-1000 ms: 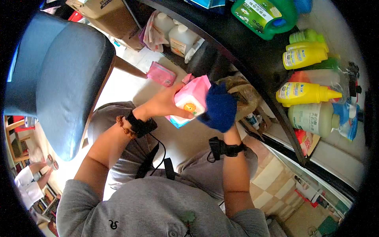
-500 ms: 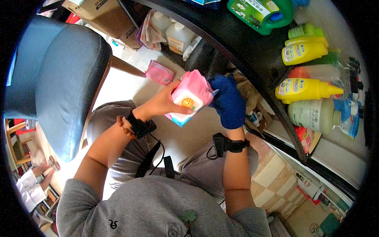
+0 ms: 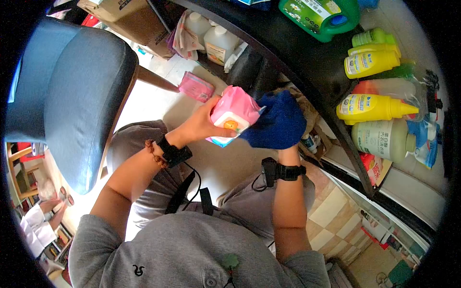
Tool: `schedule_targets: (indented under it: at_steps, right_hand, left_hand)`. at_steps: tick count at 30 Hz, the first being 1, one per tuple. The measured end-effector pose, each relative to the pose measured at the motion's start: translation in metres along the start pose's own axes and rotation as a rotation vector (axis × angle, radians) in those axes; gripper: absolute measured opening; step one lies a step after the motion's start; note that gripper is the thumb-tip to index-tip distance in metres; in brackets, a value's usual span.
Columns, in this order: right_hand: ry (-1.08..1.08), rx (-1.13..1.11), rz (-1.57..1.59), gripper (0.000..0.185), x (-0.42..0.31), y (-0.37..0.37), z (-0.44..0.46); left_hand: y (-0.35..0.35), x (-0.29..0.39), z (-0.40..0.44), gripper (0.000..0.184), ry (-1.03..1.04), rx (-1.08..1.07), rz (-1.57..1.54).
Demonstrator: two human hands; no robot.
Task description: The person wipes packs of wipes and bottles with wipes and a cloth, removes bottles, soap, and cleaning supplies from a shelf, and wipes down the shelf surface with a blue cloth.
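Note:
A pink pack of wet wipes with a white lid and an orange cartoon figure is tilted in front of me, above the floor between my knees. My left hand grips it from the left, thumb across the lid side. Dark blue cloth covers my right hand down to the wrist, so its fingers are hidden. This cloth touches or lies just behind the pack's right side. Another pink pack lies on the floor beyond my left hand.
At left stands a blue chair. The black shelf on the right bears yellow bottles, a green jug and a pale bottle. White jugs and a cardboard box stand farther back. A person's legs show far left.
The blue cloth has spread wider and swung left behind the pack's lower right side. The pack is turned slightly, its lid tilted lower. My left hand keeps its grip.

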State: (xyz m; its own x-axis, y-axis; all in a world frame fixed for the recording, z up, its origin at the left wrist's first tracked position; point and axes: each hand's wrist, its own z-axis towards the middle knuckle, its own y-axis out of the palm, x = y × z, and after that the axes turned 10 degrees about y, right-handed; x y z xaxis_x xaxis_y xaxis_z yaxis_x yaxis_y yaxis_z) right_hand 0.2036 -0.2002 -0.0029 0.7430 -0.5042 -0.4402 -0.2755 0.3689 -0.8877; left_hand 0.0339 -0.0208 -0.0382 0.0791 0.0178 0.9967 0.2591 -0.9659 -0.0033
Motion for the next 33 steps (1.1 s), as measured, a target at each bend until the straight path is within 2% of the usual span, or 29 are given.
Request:
schedule_targets:
  at_steps: [3,5,8,11,14,17,23,26,29,31,33]
  right_hand:
    - [-0.023,0.014,-0.141,0.056,-0.014,0.0,0.009]
    - [-0.083,0.095,-0.318,0.044,0.01,0.041,0.001]
    - [-0.161,-0.034,-0.251,0.041,0.006,0.036,-0.003]
    - [-0.366,0.045,-0.219,0.053,0.024,0.041,-0.008]
    - [-0.245,0.037,-0.16,0.073,0.005,0.03,-0.009]
    - [-0.063,-0.098,-0.087,0.091,0.004,0.033,-0.009]
    - [0.137,-0.138,-0.01,0.077,-0.001,0.028,-0.004]
    - [0.146,-0.056,-0.025,0.061,0.007,0.045,-0.011]
    - [0.263,-0.021,-0.078,0.038,-0.006,0.044,-0.015]
    - [0.442,0.006,0.441,0.032,-0.019,0.045,-0.016]
    - [0.318,0.238,0.419,0.029,-0.02,0.056,-0.012]
  left_hand:
    - [0.0,0.01,0.002,0.075,0.007,0.018,-0.044]
    - [-0.001,0.01,0.003,0.073,0.007,0.013,-0.009]
    - [-0.005,0.005,0.003,0.07,0.025,-0.011,0.085]
    - [-0.004,-0.006,0.0,0.068,0.036,-0.001,0.087]
    - [-0.002,-0.007,0.0,0.068,0.04,0.015,0.057]
    - [-0.002,-0.006,0.001,0.068,0.064,0.01,0.108]
    - [0.001,-0.005,0.0,0.068,0.135,0.035,0.211]
    - [0.001,0.007,0.001,0.073,0.072,-0.009,0.329]
    - [0.001,0.004,0.002,0.075,0.028,-0.019,0.409]
    - [0.003,-0.005,0.001,0.075,0.035,0.005,0.362]
    - [0.006,-0.012,-0.002,0.075,0.061,0.029,0.234]
